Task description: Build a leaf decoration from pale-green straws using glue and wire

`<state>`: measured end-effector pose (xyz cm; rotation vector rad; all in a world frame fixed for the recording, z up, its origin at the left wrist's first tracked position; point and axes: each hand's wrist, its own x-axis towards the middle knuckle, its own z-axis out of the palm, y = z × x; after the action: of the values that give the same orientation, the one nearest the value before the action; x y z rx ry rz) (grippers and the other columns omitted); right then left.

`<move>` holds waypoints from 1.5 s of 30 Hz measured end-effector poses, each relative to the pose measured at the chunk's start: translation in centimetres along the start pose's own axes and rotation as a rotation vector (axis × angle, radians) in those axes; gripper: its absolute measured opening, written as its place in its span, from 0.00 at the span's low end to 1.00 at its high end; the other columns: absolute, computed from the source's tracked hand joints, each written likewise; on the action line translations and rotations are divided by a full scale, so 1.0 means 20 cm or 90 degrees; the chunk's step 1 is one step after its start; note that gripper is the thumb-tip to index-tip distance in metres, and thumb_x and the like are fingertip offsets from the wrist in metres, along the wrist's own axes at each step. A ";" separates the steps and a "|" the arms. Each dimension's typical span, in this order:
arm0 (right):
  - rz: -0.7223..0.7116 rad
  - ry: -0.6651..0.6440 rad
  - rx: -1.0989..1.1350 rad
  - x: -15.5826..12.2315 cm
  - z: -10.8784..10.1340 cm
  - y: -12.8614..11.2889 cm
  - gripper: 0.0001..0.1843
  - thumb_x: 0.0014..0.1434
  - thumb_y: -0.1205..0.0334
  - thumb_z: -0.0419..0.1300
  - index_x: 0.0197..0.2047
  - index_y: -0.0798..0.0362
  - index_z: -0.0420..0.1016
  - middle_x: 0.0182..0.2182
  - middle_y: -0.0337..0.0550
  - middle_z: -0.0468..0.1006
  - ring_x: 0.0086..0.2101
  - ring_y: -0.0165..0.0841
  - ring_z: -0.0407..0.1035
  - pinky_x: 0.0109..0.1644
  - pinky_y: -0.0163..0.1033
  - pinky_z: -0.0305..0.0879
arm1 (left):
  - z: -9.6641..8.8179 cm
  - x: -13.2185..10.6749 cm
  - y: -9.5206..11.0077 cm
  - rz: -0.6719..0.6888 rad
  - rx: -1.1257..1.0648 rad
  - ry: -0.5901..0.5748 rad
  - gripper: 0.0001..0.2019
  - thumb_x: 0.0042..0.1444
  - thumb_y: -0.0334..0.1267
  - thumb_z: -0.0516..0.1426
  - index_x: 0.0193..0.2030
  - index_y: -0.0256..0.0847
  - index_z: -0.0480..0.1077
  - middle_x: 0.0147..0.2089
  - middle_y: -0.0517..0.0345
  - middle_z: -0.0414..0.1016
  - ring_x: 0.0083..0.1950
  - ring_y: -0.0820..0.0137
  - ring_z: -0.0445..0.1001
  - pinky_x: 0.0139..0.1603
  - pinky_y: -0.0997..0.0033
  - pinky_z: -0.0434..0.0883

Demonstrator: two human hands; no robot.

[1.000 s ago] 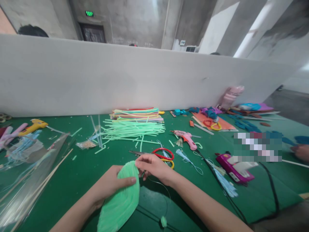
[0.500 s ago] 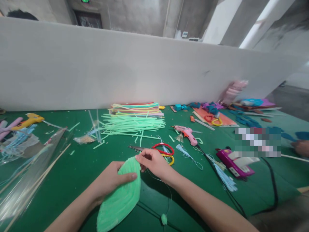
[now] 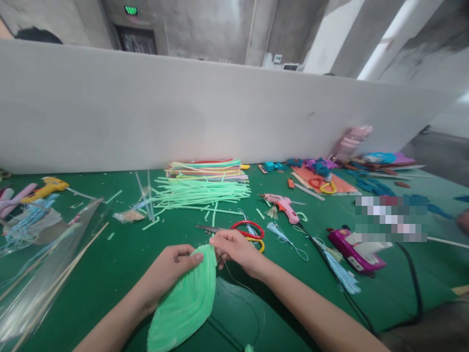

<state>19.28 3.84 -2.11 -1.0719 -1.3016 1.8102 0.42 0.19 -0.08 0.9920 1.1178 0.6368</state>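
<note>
A green fuzzy fan-shaped piece (image 3: 186,303), its surface lined with curved ridges like rows of pipe cleaners, is tilted in front of me. My left hand (image 3: 174,271) grips its left side, thumb on the face and fingers behind. At its top corner, my right hand (image 3: 234,252) pinches with thumb and forefinger. From under the right hand a thin pale string (image 3: 238,282) curves down to the right. A small green fuzzy ball (image 3: 249,348) shows at the bottom edge. Scissors (image 3: 247,230) with red and yellow handles lie just behind the right hand.
Loose green pipe cleaners (image 3: 201,190) lie ahead on the green table (image 3: 120,274). Rightward are a pink glue gun (image 3: 282,205), blue tassels (image 3: 287,237) and a magenta device (image 3: 355,252) with a black cable. Plastic wrapping (image 3: 47,274) and a yellow glue gun (image 3: 47,188) lie left.
The view has tilted up slightly. The right hand stays at the piece's top corner, while the left thumb has shifted up towards it. The small green ball has dropped almost out of view.
</note>
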 end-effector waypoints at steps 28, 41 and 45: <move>-0.035 -0.014 -0.057 -0.04 -0.01 -0.03 0.24 0.55 0.41 0.57 0.24 0.56 0.68 0.20 0.39 0.71 0.20 0.27 0.68 0.17 0.29 0.60 | -0.09 0.00 0.03 0.034 0.048 0.044 0.13 0.47 0.45 0.64 0.31 0.37 0.73 0.24 0.62 0.71 0.24 0.74 0.65 0.26 0.76 0.59; -0.199 0.218 -0.007 -0.03 -0.07 -0.08 0.19 0.53 0.49 0.62 0.22 0.54 0.65 0.16 0.33 0.67 0.18 0.24 0.61 0.20 0.29 0.57 | -0.13 0.01 0.05 0.015 -0.022 0.038 0.20 0.50 0.50 0.63 0.43 0.36 0.77 0.35 0.50 0.81 0.36 0.65 0.77 0.38 0.71 0.70; -0.138 0.171 0.016 -0.02 -0.07 -0.07 0.20 0.53 0.45 0.62 0.23 0.53 0.66 0.17 0.33 0.68 0.19 0.26 0.65 0.19 0.29 0.59 | -0.13 0.00 0.06 0.015 -0.032 0.058 0.20 0.47 0.47 0.65 0.44 0.36 0.77 0.35 0.50 0.82 0.34 0.66 0.77 0.36 0.72 0.71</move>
<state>20.80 4.47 -0.94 -1.0737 -1.1810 1.4639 -1.99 1.62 0.62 0.9420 1.1667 0.7314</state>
